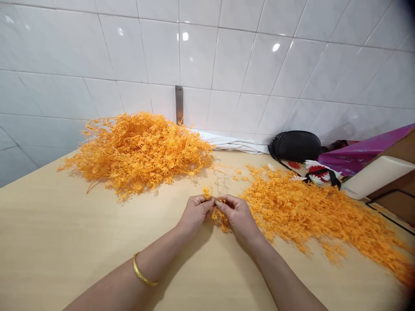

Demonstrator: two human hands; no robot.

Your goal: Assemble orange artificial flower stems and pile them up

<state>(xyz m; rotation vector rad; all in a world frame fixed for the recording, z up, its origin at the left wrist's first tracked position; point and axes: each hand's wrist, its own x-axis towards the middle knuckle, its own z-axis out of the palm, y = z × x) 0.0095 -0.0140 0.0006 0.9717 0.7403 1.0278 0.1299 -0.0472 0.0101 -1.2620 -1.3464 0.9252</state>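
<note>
In the middle of the table, my left hand [196, 212] and my right hand [238, 214] meet, fingertips pinched together. Between them is a small orange plastic flower sprig [220, 219], with one bit poking up above the left fingers and the rest hanging below the right ones. Both hands grip this sprig, though the exact point of contact is hidden by the fingers. A large heap of orange sprigs [145, 151] lies to the far left. Another, flatter pile of orange sprigs [301, 207] spreads out just right of my right hand.
A black bag [294, 146] sits against the tiled wall at the back right. Red and white flowers [320, 170], a white bottle [378, 176] lying tilted and a purple sheet [359, 151] are near it. A metal bracket [179, 103] is fixed to the wall.
</note>
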